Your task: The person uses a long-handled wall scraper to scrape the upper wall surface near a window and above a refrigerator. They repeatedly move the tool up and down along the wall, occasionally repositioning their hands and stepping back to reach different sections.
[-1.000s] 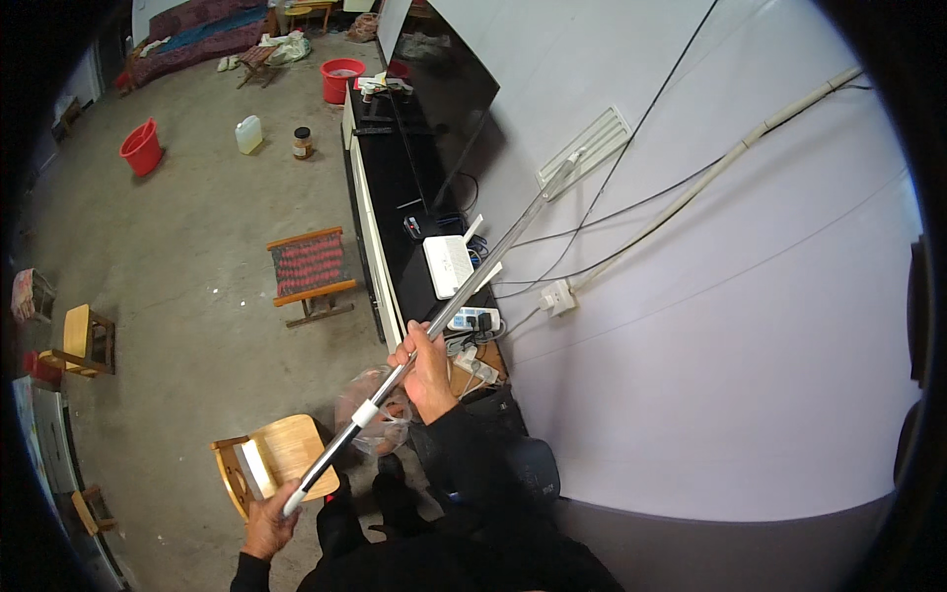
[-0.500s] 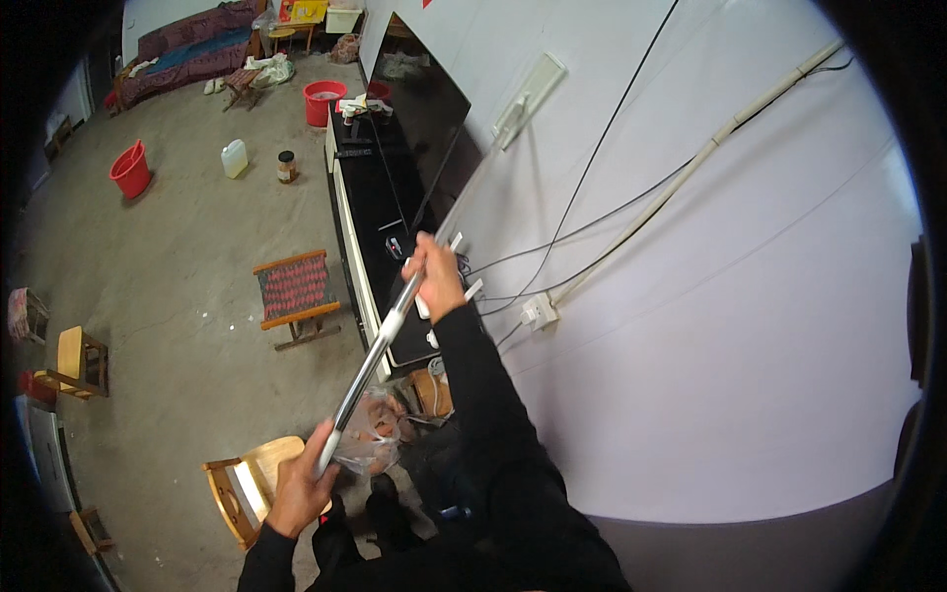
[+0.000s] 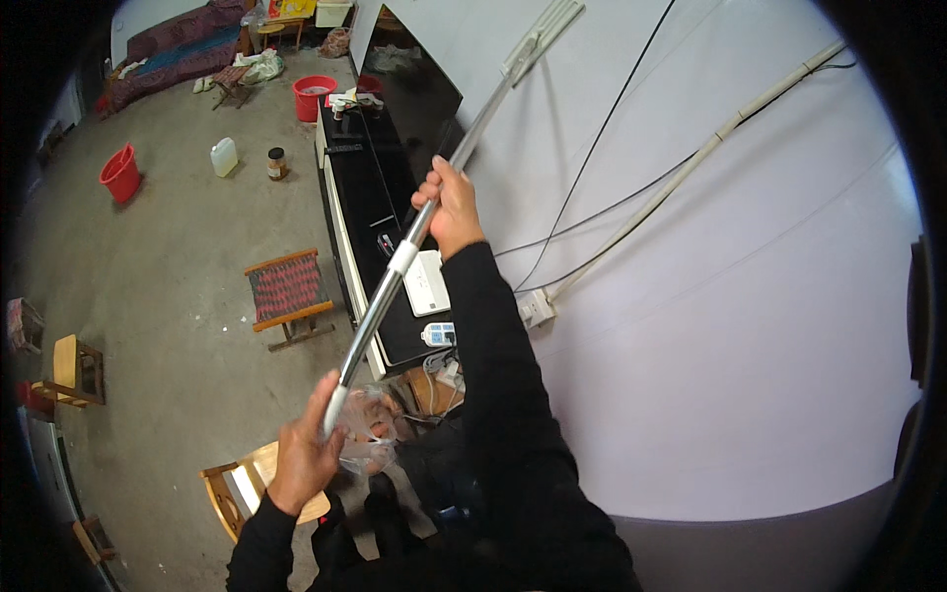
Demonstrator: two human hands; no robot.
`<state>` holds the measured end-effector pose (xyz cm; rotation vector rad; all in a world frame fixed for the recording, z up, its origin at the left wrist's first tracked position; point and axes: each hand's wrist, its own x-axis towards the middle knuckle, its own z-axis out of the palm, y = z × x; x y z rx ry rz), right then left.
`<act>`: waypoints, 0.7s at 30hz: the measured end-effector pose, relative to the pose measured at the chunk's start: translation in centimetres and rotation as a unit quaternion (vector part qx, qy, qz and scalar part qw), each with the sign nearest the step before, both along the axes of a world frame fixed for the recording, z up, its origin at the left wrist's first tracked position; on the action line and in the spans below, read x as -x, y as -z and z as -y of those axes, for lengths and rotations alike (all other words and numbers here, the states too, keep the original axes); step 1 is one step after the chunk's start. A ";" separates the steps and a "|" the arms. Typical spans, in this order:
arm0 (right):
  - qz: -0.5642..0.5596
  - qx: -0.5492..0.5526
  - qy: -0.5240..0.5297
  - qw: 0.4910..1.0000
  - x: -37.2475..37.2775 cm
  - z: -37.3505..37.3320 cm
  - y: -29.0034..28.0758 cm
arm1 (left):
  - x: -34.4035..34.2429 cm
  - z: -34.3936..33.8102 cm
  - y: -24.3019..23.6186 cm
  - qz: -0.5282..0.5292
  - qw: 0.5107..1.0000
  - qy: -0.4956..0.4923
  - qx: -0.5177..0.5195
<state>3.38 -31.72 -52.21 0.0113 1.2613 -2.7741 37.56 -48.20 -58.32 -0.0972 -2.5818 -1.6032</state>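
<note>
A long-handled flat mop (image 3: 375, 311) slants across the view, its silvery pole running from lower left to upper right. My left hand (image 3: 304, 452) is closed around the white grip at the lower end. Farther up, past the white collar, my right hand (image 3: 452, 207) wraps round the pole. The flat white mop head (image 3: 548, 35) is up at the white wall (image 3: 710, 326); whether it presses on the surface I cannot tell.
Below my right forearm stands a black-topped TV cabinet (image 3: 400, 340) with a television (image 3: 409, 84), a white box (image 3: 426, 284) and a power strip (image 3: 438, 334). Cables (image 3: 631, 202) cross the wall. Wooden chair (image 3: 229, 498), woven stool (image 3: 288, 291) and red buckets (image 3: 120, 175) stand left.
The mop head has moved up the wall, away from me. My right arm has reached farther forward with the pole, and my left hand has risen slightly. Both still grip it.
</note>
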 end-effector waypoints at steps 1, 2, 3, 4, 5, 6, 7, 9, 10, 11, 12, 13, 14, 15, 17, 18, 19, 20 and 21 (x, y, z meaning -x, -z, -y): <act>0.007 -0.005 -0.001 1.000 0.2 0.2 0.2 | 0.4 0.5 -0.1 0.026 0.999 0.010 -0.026; 0.008 -0.003 -0.007 1.000 -0.6 0.4 1.0 | 0.2 1.0 0.2 0.016 0.998 0.019 -0.055; 0.008 0.002 -0.015 1.000 -1.8 0.6 2.1 | -0.7 1.8 0.8 0.048 0.999 0.019 -0.015; 0.005 -0.001 -0.031 1.000 -3.8 0.5 3.8 | -2.4 2.7 1.7 0.045 0.998 0.022 0.024; 0.031 0.009 -0.035 0.999 -6.3 0.6 5.9 | -4.5 3.5 2.8 0.031 0.997 0.027 0.063; 0.038 0.008 -0.041 0.998 -9.4 0.3 8.0 | -6.8 4.1 4.2 0.058 0.997 0.025 0.050; 0.066 -0.015 -0.039 0.997 -12.3 0.1 9.9 | -9.4 4.4 5.4 0.064 0.997 0.027 0.035; 0.114 -0.024 -0.009 0.993 -18.1 -0.7 12.4 | -14.5 4.7 7.2 0.146 0.989 0.035 -0.012; 0.141 -0.011 -0.020 0.990 -20.5 -1.2 13.1 | -16.6 5.0 7.8 0.241 0.969 0.037 -0.041; 0.167 -0.011 -0.009 0.986 -22.6 -1.5 13.6 | -18.2 5.1 8.2 0.370 0.925 0.029 -0.084; 0.189 -0.012 -0.004 0.982 -24.1 -1.7 14.1 | -19.3 5.1 8.4 0.388 0.918 0.032 -0.073; 0.207 -0.009 0.003 0.978 -24.9 -1.7 14.6 | -20.1 5.0 8.3 0.357 0.930 0.037 -0.080; 0.208 -0.024 0.006 0.978 -24.7 -1.8 15.0 | -20.1 4.7 8.3 0.351 0.932 0.043 -0.082; 0.205 -0.034 0.009 0.978 -24.0 -1.7 15.4 | -19.9 4.5 7.9 0.356 0.929 0.045 -0.090; 0.197 -0.029 0.028 0.980 -21.4 -1.3 16.5 | -17.3 3.4 7.8 0.292 0.952 0.049 -0.076; 0.181 -0.063 0.039 0.981 -19.0 -1.4 17.0 | -15.6 2.5 7.8 0.278 0.957 0.052 -0.071; 0.166 -0.045 0.026 0.985 -16.4 -1.8 17.3 | -14.0 1.5 7.6 0.265 0.960 0.055 -0.068; 0.146 -0.068 0.027 0.987 -14.1 -2.0 17.5 | -12.2 0.5 7.6 0.283 0.953 0.054 -0.093; 0.147 -0.109 0.032 0.983 -11.9 -2.2 17.7 | -10.3 -0.5 7.6 0.299 0.945 0.054 -0.117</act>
